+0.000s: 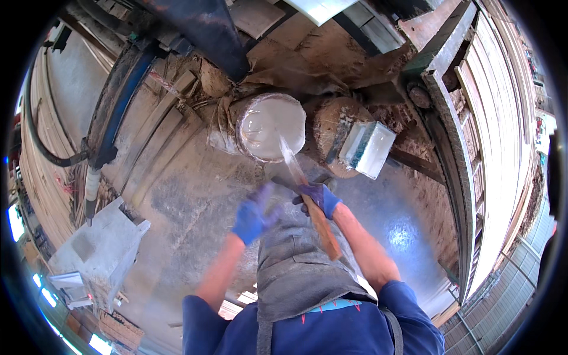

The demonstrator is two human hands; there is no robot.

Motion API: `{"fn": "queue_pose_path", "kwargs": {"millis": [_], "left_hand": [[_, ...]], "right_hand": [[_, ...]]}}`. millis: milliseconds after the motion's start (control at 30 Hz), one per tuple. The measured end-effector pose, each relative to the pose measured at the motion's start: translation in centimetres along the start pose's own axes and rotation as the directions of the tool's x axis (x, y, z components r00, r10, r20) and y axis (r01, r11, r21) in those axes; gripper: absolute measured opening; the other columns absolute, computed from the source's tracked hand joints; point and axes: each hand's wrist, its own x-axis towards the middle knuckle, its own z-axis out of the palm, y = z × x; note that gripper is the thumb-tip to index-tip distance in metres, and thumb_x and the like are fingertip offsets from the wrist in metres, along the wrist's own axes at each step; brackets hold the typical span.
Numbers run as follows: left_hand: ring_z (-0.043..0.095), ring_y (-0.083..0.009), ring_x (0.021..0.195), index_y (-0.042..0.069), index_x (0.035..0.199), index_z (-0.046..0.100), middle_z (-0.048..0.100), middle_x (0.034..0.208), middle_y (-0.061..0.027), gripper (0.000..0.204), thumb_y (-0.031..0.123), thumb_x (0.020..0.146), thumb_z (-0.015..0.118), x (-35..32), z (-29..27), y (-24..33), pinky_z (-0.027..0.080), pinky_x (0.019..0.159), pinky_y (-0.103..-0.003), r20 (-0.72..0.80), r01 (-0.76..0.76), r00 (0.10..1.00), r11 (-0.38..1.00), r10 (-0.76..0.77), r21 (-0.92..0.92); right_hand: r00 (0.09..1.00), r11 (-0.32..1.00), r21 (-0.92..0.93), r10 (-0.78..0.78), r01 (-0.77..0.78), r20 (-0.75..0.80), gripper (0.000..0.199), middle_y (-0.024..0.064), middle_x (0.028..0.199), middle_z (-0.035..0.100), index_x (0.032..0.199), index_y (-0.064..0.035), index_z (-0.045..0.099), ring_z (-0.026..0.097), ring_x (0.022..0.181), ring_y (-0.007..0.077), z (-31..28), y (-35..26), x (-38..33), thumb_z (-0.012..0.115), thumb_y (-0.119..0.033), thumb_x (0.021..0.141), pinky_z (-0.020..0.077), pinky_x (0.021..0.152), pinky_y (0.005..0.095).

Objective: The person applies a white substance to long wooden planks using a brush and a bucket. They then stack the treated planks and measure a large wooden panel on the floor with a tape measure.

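Note:
My right hand [318, 198], in a blue glove, grips the wooden handle of a long tool [324, 228]. Its blurred front end reaches up onto a round white-topped cylinder [269, 127] wrapped in cloth or plastic. My left hand [253, 216], also gloved in blue, is motion-blurred just left of the handle, fingers apart and holding nothing. Right of the cylinder stands a brown stump [331, 118] with a pale, translucent rectangular block [368, 149] lying on it. A grey apron [296, 266] hangs over my front between my forearms.
A grey concrete block [97, 251] stands at lower left. A black hose [41, 142] and a blue metal beam [121, 100] run along the left. A rusty steel rail [452, 171] and stacked wooden planks [503, 118] line the right. The floor is dusty with wood scraps.

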Motion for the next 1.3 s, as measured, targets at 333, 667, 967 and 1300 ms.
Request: {"fn": "queue_pose_path", "kwargs": {"millis": [333, 667, 967, 1300], "left_hand": [[0.062, -0.0455, 0.108, -0.003, 0.128, 0.055, 0.065, 0.116, -0.0286, 0.071, 0.046, 0.080, 0.072, 19.3, 2.1, -20.8, 0.051, 0.094, -0.046, -0.154, 0.589, 0.803, 0.807, -0.576, 0.047], [0.065, -0.0429, 0.097, 0.003, 0.106, 0.065, 0.068, 0.102, -0.0247, 0.037, 0.032, 0.083, 0.067, 19.5, 2.0, -19.8, 0.052, 0.083, -0.049, -0.247, 0.526, 0.840, 0.836, -0.483, 0.157], [0.065, -0.0416, 0.093, 0.009, 0.102, 0.067, 0.069, 0.098, -0.0212, 0.032, 0.033, 0.082, 0.066, 12.5, -6.2, -13.7, 0.053, 0.080, -0.049, -0.304, 0.459, 0.875, 0.848, -0.378, 0.266], [0.063, -0.0367, 0.110, 0.006, 0.119, 0.067, 0.066, 0.118, -0.0226, 0.048, 0.033, 0.080, 0.066, 5.0, -9.7, -4.2, 0.050, 0.096, -0.043, -0.397, 0.493, 0.832, 0.844, -0.387, 0.212]], "right_hand": [[0.922, 0.354, -0.935, -0.372, 0.032, -0.109, 0.062, 0.0263, 0.118, 0.063, 0.143, -0.0028, 0.043, 0.062, 0.106, 0.0433, -7.0, -0.4, -3.1, 0.059, -0.031, 0.090, 0.0495, 0.092, 0.0451], [0.889, 0.156, -0.987, -0.448, -0.027, -0.095, 0.057, 0.0245, 0.129, 0.059, 0.143, -0.0079, 0.046, 0.060, 0.114, 0.0419, -8.0, -3.0, -6.4, 0.060, -0.029, 0.091, 0.0488, 0.097, 0.0453], [0.882, -0.125, -0.986, -0.470, -0.107, -0.036, 0.054, 0.0248, 0.122, 0.062, 0.141, -0.0105, 0.049, 0.064, 0.103, 0.0413, -9.6, -4.0, -13.0, 0.061, -0.027, 0.091, 0.0526, 0.087, 0.0477], [0.901, 0.010, -0.980, -0.395, 0.200, 0.179, 0.056, 0.0236, 0.096, 0.069, 0.147, -0.0086, 0.041, 0.069, 0.077, 0.0372, -8.1, 11.2, -16.5, 0.051, -0.034, 0.098, 0.0548, 0.069, 0.0475]]}}
